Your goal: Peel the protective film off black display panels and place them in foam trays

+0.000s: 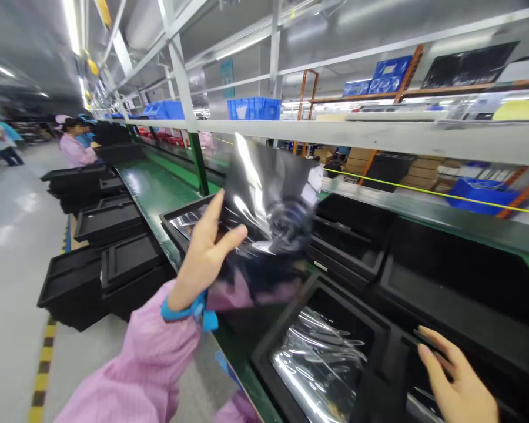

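Note:
My left hand holds a glossy black panel by its left side, thumb in front. The panel stands tilted above the bench, blurred by motion, with bright reflections and a whitish patch at its right edge. My right hand is low at the right, thumb and index finger curled close together at a dark edge among the black trays; what they pinch, I cannot make out. Between my hands lies a black tray with a film-covered glossy panel in it. Behind the held panel another black tray is partly hidden.
More black trays stand along the bench's far side. Stacks of black trays are on the left, beside the green bench. A white rail crosses above. A co-worker in pink is farther down the line.

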A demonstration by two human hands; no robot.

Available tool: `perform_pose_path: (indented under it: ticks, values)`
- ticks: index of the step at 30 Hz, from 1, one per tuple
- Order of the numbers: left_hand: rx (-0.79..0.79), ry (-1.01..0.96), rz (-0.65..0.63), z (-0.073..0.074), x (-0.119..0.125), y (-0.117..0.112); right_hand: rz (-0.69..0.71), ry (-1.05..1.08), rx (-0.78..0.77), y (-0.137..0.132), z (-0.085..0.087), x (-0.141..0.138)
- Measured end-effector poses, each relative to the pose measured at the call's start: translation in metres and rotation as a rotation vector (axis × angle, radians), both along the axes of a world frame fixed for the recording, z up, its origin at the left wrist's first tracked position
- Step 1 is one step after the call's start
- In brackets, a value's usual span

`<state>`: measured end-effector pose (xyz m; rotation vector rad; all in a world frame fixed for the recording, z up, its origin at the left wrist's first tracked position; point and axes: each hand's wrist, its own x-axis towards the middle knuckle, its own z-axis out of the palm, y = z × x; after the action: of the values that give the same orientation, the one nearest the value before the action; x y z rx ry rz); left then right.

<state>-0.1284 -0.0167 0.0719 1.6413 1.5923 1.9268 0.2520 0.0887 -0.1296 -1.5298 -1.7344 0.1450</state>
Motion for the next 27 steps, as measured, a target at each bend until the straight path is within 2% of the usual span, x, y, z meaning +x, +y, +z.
perform_pose_path:
  ticks: [2, 3, 5, 7, 9, 12, 15, 18, 21, 25, 26, 27]
  values:
    - [0.073, 0.304, 0.183, 0.017, -0.011, 0.012, 0.067, -0.071, 0.014, 0.006, -0.012, -0.013]
    - [0.039, 0.459, 0.216, 0.02, -0.014, 0.02, 0.099, -0.107, 0.03, 0.009, -0.019, -0.019]
    - [-0.117, 0.712, 0.197, 0.013, -0.014, 0.041, 0.132, -0.162, 0.034, 0.015, -0.035, -0.027]
    - [-0.283, 0.835, 0.135, -0.007, -0.013, 0.061, 0.149, -0.192, -0.004, 0.018, -0.051, -0.031]
    - [-0.397, 0.88, 0.104, -0.034, -0.011, 0.074, 0.165, -0.214, -0.038, 0.02, -0.062, -0.034]
    - [-0.547, 0.92, 0.108, -0.072, -0.01, 0.083, 0.17, -0.222, -0.072, 0.019, -0.07, -0.041]
    - [-0.671, 0.916, 0.122, -0.09, -0.011, 0.09, 0.143, -0.192, -0.089, 0.017, -0.069, -0.051]
    - [-0.762, 0.883, 0.066, -0.083, -0.013, 0.095, 0.127, -0.118, -0.108, 0.017, -0.067, -0.058]
    - [-0.758, 0.867, -0.109, -0.06, -0.01, 0.087, 0.128, 0.0, -0.13, 0.019, -0.063, -0.06]
    - [-0.666, 0.868, -0.322, -0.036, 0.012, 0.041, 0.155, 0.254, -0.164, 0.016, -0.044, -0.06]
    - [-0.648, 0.872, -0.411, -0.034, 0.019, 0.027, 0.171, 0.335, -0.179, 0.014, -0.038, -0.06]
    - [-0.627, 0.862, -0.567, -0.033, 0.025, 0.013, 0.189, 0.423, -0.201, 0.011, -0.031, -0.06]
